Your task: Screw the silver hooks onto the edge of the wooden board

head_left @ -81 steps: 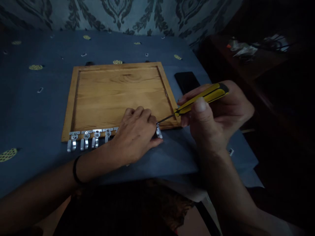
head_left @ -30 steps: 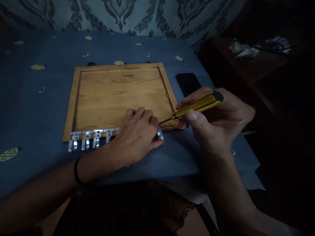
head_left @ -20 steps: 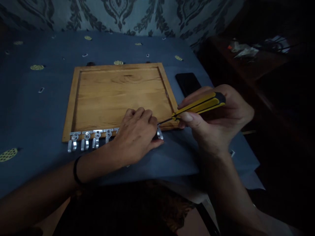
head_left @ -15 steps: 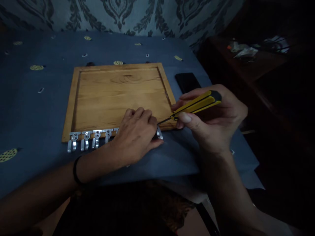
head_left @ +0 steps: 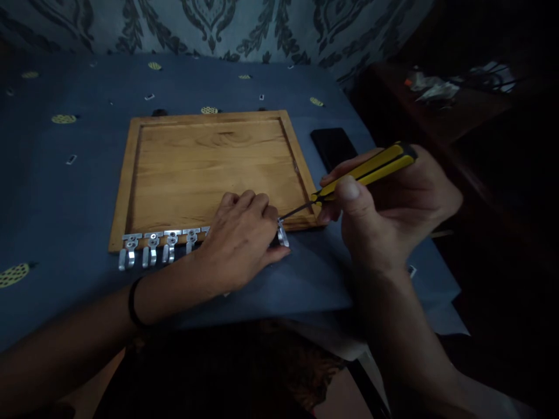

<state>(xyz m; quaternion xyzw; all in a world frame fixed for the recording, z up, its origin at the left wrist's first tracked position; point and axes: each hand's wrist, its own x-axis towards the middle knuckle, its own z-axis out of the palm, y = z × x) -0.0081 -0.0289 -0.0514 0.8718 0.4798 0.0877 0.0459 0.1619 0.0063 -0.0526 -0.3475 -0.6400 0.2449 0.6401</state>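
Observation:
A framed wooden board [head_left: 209, 169] lies on the cloth, with a rail of silvery metal hooks [head_left: 171, 244] along its near edge. My left hand [head_left: 240, 238] is closed over that edge, fingers curled on the rail and thumb below, hiding several hooks. Just right of it, the end hook [head_left: 283, 234] shows. In my closed right hand [head_left: 388, 203] is a yellow-and-black screwdriver [head_left: 367, 171], tilted with its handle up to the right. Its thin shaft reaches down to the top of the end hook; the very tip is hard to make out.
A black phone [head_left: 334, 146] lies right of the board on the blue patterned tablecloth [head_left: 78, 192]. Behind the table hangs a patterned curtain [head_left: 244, 29]. Farther right, a dark wooden surface [head_left: 476, 113] holds a crumpled clear plastic bag [head_left: 437, 87].
My right hand has moved right and slightly up along with the screwdriver handle, and more of the shaft shows. My left hand and the board have stayed in place.

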